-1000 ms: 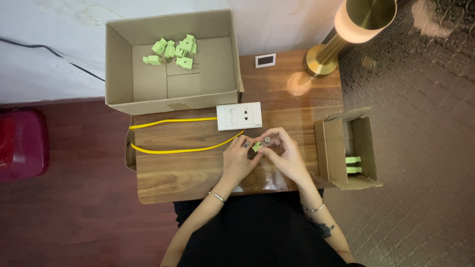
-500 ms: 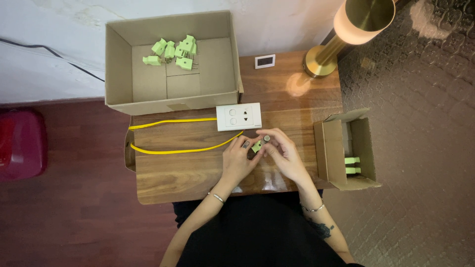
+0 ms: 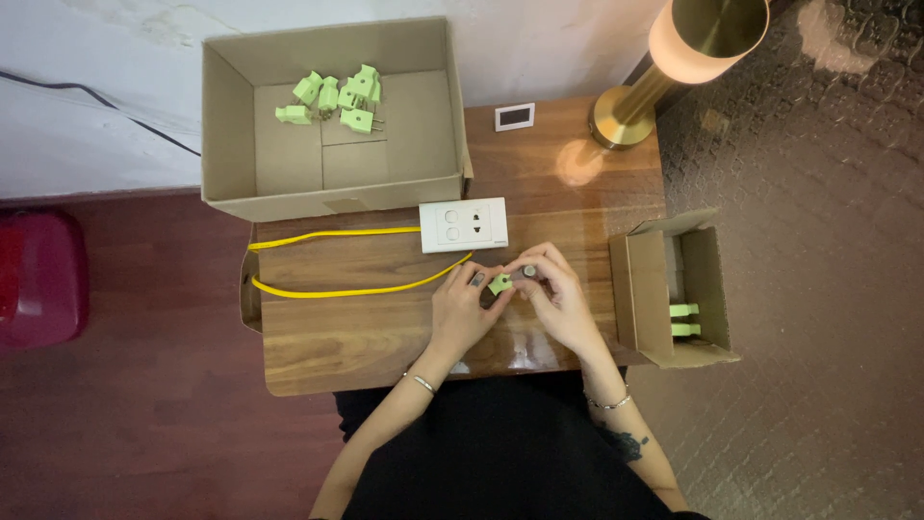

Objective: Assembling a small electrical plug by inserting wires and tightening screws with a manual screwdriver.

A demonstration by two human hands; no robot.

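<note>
- The wooden table fills the middle of the view, with a dark red floor to its left and a patterned carpet to its right.
- A large open cardboard box sits at the table's far left corner; inside it, at the far end, lies a cluster of light green plugs.
- A brass lamp with a glowing shade stands at the far right corner, and a small white card lies just left of its base.
- A smaller cardboard box lies open at the table's right edge, with two more green pieces inside it.
- A yellow cable loops across the table from its left edge to a white socket plate near the centre.
- The left hand and the right hand meet just in front of the socket plate, fingertips nearly touching.
- Between them sits a small green plug, pinched by the fingers of both hands and held just above the tabletop; a small grey part shows at the right hand's fingertips, though what it is cannot be told.
- A thin bracelet circles each wrist.
</note>
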